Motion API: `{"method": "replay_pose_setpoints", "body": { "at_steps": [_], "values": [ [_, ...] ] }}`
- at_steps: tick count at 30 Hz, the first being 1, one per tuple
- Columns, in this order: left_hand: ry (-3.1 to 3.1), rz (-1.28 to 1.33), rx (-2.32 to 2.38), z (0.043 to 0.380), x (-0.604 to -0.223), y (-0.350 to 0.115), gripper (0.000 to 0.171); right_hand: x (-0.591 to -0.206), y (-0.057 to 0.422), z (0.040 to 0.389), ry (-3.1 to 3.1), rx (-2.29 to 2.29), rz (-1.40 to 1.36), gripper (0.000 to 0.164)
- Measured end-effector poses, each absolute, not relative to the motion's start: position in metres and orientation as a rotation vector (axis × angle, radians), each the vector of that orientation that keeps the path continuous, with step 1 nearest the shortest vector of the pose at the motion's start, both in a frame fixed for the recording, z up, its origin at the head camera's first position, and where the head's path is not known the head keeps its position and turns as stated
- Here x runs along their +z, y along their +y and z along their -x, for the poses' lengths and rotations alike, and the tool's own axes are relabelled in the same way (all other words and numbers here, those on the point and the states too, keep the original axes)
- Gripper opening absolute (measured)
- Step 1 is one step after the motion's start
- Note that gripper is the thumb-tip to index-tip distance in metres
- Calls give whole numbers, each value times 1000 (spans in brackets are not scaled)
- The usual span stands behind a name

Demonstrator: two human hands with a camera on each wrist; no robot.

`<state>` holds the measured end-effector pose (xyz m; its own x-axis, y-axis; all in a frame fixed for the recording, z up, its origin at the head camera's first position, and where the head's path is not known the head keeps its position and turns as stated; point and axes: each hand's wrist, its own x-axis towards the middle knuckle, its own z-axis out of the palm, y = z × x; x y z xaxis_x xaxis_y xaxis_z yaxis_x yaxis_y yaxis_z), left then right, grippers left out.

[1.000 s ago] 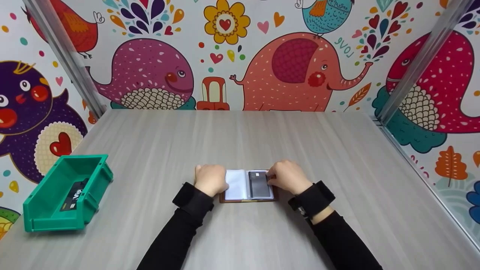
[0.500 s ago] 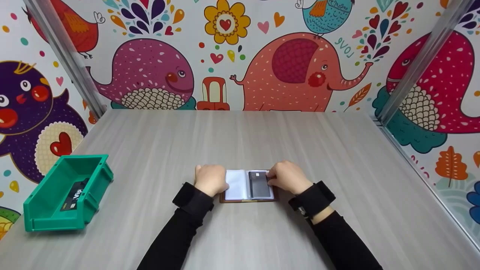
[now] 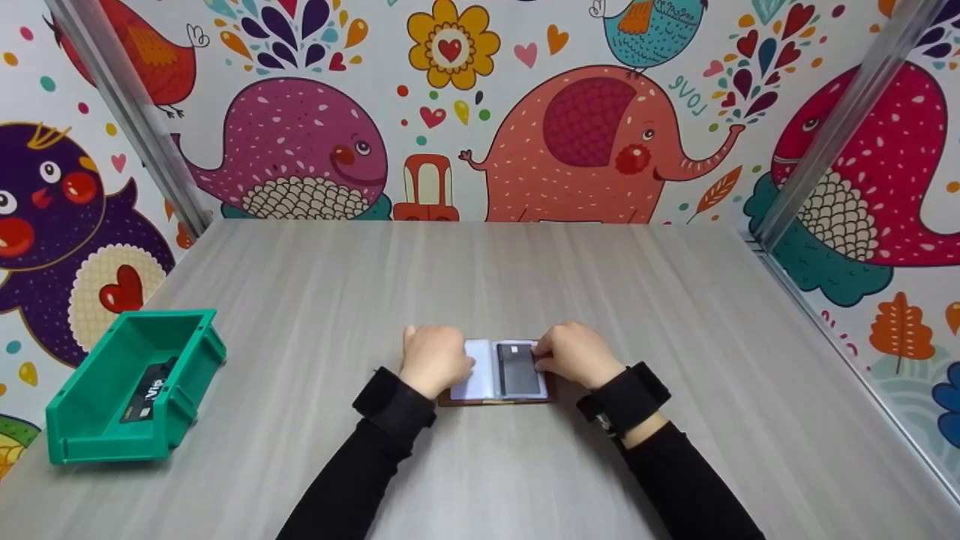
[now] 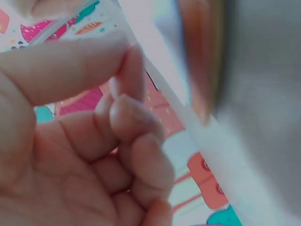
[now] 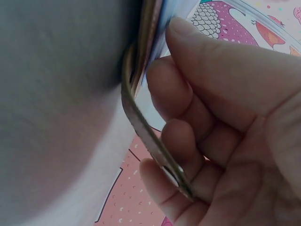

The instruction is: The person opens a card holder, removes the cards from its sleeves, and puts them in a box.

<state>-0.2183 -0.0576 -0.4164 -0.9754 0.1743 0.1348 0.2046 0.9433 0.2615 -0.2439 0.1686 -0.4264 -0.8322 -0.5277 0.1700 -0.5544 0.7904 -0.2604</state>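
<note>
A brown card holder lies open on the table, with a clear sleeve on each side. Its right sleeve shows a dark grey bank card with a chip. My right hand grips the holder's right edge; in the right wrist view the thumb lies at the sleeves, and the closing strap runs against the curled fingers. Over the pale left sleeve is my left hand. The left wrist view shows its thumb and forefinger tips together beside the pages; I cannot tell whether a sleeve is between them.
At the left of the table stands a green bin with a black card marked "Vip" inside. Cartoon-printed walls close off the back and both sides, with metal posts at the corners.
My left hand has shifted right from the holder's left edge and now overlaps the left sleeve. The right hand, the holder and the grey card have stayed put.
</note>
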Motion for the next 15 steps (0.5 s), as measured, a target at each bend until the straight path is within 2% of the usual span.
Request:
{"method": "replay_pose_setpoints", "body": {
  "at_steps": [4,15],
  "values": [
    [-2902,366,-509,215,-418,-50,38,-426,169,243,-2884,452,-885,9],
    [-2876,443,-596,214,-423,-39,35,-427,167,243,-2931,462,-829,12]
  ]
}}
